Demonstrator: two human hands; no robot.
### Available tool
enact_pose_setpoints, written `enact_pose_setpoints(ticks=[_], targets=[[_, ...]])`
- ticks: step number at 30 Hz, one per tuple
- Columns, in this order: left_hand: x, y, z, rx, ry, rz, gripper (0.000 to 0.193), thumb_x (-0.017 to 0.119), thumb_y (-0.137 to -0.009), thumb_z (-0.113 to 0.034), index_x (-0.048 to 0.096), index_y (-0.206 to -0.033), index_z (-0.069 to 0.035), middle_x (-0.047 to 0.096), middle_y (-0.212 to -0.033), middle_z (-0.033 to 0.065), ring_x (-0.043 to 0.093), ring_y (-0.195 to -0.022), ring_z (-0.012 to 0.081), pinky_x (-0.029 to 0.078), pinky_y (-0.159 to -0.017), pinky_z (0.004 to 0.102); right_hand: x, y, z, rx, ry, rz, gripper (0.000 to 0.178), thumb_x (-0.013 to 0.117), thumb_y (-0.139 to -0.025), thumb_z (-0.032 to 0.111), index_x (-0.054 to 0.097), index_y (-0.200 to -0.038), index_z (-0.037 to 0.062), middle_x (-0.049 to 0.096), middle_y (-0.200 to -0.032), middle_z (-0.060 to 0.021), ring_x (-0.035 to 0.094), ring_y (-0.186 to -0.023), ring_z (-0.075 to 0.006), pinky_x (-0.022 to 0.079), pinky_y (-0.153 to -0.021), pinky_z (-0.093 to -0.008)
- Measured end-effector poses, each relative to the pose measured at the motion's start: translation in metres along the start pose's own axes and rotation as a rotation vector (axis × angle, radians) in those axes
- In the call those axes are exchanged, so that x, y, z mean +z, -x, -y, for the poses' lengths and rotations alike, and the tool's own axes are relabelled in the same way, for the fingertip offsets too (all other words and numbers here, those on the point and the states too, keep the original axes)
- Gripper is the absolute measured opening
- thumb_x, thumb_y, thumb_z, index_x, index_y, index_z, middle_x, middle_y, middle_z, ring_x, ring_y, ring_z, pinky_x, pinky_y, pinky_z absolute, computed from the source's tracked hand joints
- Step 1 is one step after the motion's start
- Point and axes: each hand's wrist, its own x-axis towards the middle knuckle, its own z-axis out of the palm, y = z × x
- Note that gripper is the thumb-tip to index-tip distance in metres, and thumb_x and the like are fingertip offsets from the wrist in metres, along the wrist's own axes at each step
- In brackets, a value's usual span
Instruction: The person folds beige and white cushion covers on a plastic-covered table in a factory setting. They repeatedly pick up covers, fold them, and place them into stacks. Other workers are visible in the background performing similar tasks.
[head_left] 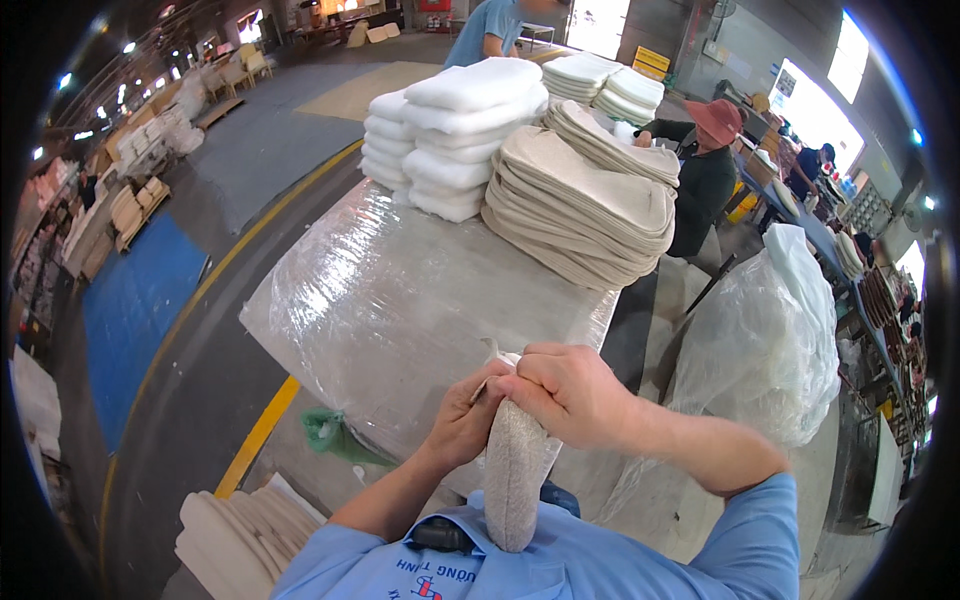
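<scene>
At the lower left, a pile of flat, cream-beige fabric pieces (245,535) lies near a crumpled green plastic bag (335,435). Ahead is a broad surface wrapped in clear, shiny film (430,290), with stacked white, fluffy padding slabs (475,85) at its far side.

The person's left hand (462,415) has its fingers closed on the upper end of a long, grey-beige, woven fabric piece (513,480), which hangs edge-on before the blue-shirted chest, at the near side of the surface. The right hand (575,395) bunches its fingers on that same end; whether they pinch a seam, an edge or some filling is hidden.

The step in hand appears to be working this gathered end; the next move seems to call for a steady left pinch while the right fingers adjust the fabric.

Farther right, neatly layered beige fabric covers (585,205) stand beside the white slabs.
</scene>
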Motion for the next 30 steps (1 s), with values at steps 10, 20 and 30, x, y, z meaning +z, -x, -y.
enact_pose_setpoints(ticks=[10, 20, 30], targets=[[-0.007, -0.01, -0.008, 0.095, -0.145, -0.134, 0.033, 0.056, -0.117, -0.028, 0.067, -0.097, -0.004, 0.061, -0.087, -0.005, 0.053, -0.083, 0.004, 0.046, -0.072, 0.0245, 0.062, 0.006, -0.011, 0.026, -0.095, -0.507, 0.032, 0.07, -0.104, 0.016, 0.06, -0.077, 0.0018, 0.057, -0.073, -0.0138, 0.059, -0.063, -0.0335, 0.047, -0.057, -0.045], [-0.016, -0.006, -0.011, -0.062, -0.081, -0.107, 0.034, 0.059, -0.114, -0.039, 0.067, -0.106, -0.007, 0.06, -0.094, -0.004, 0.053, -0.089, 0.0051, 0.045, -0.078, 0.0248, 0.076, 0.005, -0.014, 0.107, -0.213, -0.607, 0.036, 0.069, -0.106, 0.017, 0.059, -0.076, 0.0002, 0.054, -0.07, -0.0138, 0.052, -0.061, -0.0313, 0.042, -0.057, -0.0429], [-0.015, 0.021, -0.033, -0.069, -0.14, -0.042, 0.051, 0.052, -0.112, -0.052, 0.057, -0.131, -0.004, 0.065, -0.108, 0.0044, 0.059, -0.099, 0.0099, 0.047, -0.091, 0.0279, 0.05, -0.003, -0.022, 0.383, -0.613, -0.105, 0.031, 0.068, -0.109, 0.024, 0.069, -0.089, 0.0005, 0.063, -0.079, -0.0041, 0.058, -0.071, -0.016, 0.048, -0.067, -0.0333]])
